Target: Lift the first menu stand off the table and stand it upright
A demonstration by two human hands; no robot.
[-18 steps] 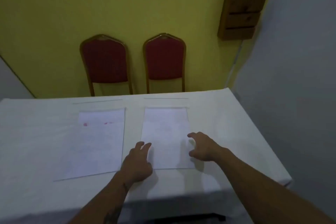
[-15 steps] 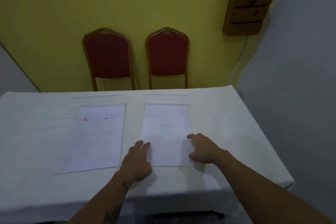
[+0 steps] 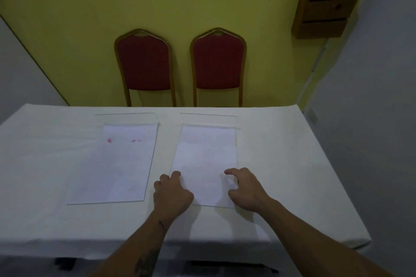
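Note:
Two white paper stacks lie side by side on a white-clothed table (image 3: 281,164). The left sheet (image 3: 121,168) carries small pink marks near its far end. On the right, a top sheet (image 3: 204,164) sits shifted toward me over another sheet (image 3: 208,134) whose far strip shows. My left hand (image 3: 172,194) grips the top sheet's near left edge with curled fingers. My right hand (image 3: 246,189) holds its near right edge, fingers curled and index fingertip on the paper.
Two red chairs (image 3: 144,63) (image 3: 218,60) with gold frames stand behind the table against a yellow wall. A wooden wall rack (image 3: 326,2) hangs at the upper right. The table's right edge drops off beside a grey wall.
Both hands' fingers have gone from lying flat to curled at the right sheet's edges. The top sheet has come toward me, uncovering a strip of the sheet beneath. The view has tilted slightly up.

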